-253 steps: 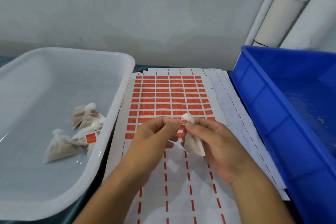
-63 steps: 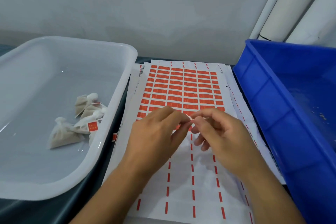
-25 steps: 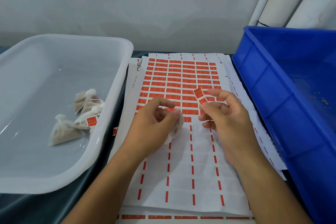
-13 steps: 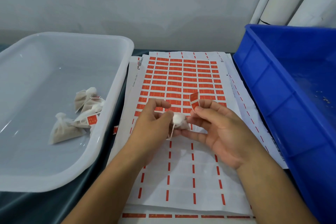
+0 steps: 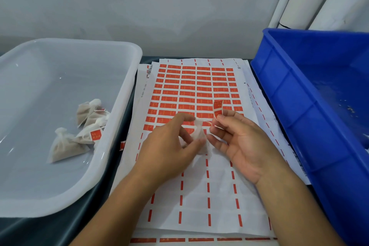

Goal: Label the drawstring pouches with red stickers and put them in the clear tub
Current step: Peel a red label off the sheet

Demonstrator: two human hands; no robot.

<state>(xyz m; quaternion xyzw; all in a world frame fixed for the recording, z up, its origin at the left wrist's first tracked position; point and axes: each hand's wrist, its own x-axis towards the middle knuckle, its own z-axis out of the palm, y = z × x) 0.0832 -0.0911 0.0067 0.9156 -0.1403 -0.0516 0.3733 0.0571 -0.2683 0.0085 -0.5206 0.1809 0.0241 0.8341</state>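
Head view: left hand (image 5: pixel 169 152) grip pinching a white drawstring pouch (image 5: pixel 199 136) over the sticker sheet (image 5: pixel 195 90). Right hand (image 5: pixel 239 142) grip pinching a red sticker (image 5: pixel 217 109) between thumb and forefinger, held upright just beside the pouch, other fingers spread. Clear tub (image 5: pixel 123 94) at left holds several labelled pouches (image 5: pixel 79 134). Blue bin (image 5: pixel 299 106) at right.

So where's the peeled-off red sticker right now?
The red sticker is pinched in the right hand, above the sticker sheet, beside the pouch.
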